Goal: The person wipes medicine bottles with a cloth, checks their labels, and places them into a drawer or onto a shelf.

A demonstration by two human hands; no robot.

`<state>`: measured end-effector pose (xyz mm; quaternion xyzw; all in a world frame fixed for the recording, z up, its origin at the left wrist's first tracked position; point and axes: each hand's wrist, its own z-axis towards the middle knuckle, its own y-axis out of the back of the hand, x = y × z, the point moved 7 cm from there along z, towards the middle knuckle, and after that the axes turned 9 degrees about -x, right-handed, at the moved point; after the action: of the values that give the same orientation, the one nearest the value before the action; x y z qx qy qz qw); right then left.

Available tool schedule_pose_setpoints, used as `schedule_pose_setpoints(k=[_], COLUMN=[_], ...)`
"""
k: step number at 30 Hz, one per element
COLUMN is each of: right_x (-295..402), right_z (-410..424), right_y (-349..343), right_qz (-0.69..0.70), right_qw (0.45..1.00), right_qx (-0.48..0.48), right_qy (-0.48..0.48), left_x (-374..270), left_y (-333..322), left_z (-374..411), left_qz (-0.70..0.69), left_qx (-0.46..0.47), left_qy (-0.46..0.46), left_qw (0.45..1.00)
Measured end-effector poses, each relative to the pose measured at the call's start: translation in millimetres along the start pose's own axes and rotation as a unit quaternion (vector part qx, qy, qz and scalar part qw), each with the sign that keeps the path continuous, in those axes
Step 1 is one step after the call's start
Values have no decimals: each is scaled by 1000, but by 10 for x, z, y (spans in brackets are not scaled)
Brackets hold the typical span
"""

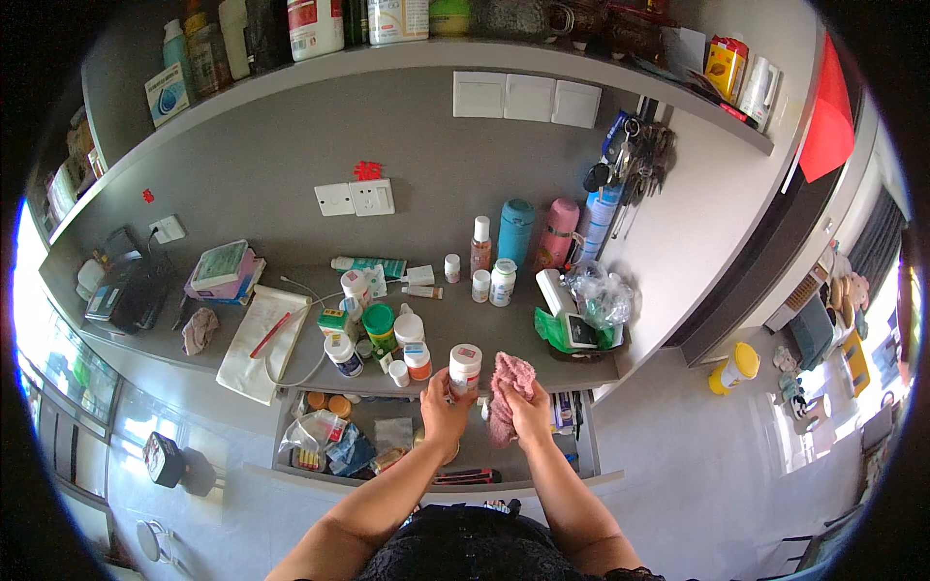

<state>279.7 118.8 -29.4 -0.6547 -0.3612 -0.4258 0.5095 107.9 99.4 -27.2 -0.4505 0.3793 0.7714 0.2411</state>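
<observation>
My left hand (445,412) is wrapped around a white plastic bottle (465,367) with a white cap, held upright above the open drawer. Close to its right, my right hand (529,415) grips a bunched pink cloth (511,388). The cloth and the bottle look slightly apart. Left of the bottle, a group of containers stands on the desk: an orange-and-white bottle (417,361), a small white bottle (399,373), a green-lidded tub (380,326) and a dark-labelled white bottle (343,354). Below my hands, the pulled-out drawer (465,488) holds bags, jars and batteries.
Farther back on the desk stand white bottles (503,282), a blue flask (516,231) and a pink flask (558,232). A basket (581,356) with plastic bags sits at the right. A notepad (263,341) with a red pen lies at the left. A loaded shelf (436,58) overhangs the desk.
</observation>
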Motion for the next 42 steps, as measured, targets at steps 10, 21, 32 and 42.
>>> schedule_pose_setpoints(k=[10, 21, 32, 42], right_x=[-408, 376, 85, -23], right_z=[285, 61, 108, 155], right_y=[-45, -261, -872, -1063], right_qz=[21, -663, -701, -699], right_qw=[994, 685, 621, 627], right_qx=[-9, 0, 108, 104], right_qy=[-105, 301, 333, 329], left_x=[33, -61, 102, 306], left_y=[-34, 58, 67, 390], left_z=[121, -6, 181, 482], left_qz=[3, -77, -69, -9], left_qx=[-50, 5, -23, -32], left_qy=[-24, -48, -54, -24], left_qw=[998, 996, 996, 999])
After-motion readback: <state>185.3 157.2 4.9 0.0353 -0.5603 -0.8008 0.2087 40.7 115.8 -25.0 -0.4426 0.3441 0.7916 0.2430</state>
